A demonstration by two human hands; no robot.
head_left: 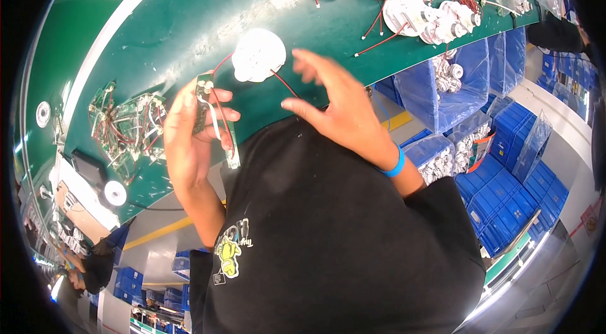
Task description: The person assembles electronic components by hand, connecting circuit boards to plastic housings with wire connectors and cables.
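Note:
Held in my left hand is a narrow green circuit board with red wires and a white strip hanging along it. A red wire runs from the board's upper end to a round white plastic part lying on the green bench. My right hand, a blue band at its wrist, hovers to the right of that part. Its thumb and fingers are spread, the fingertips slightly blurred, and nothing shows between them. Another red wire reaches from the white part toward my right thumb; whether the two touch I cannot tell.
Several green circuit boards with red wires lie piled at the left. Many white round parts with motors and red leads crowd the far right of the bench. Blue lined crates stand beyond its right edge. Other people work nearby.

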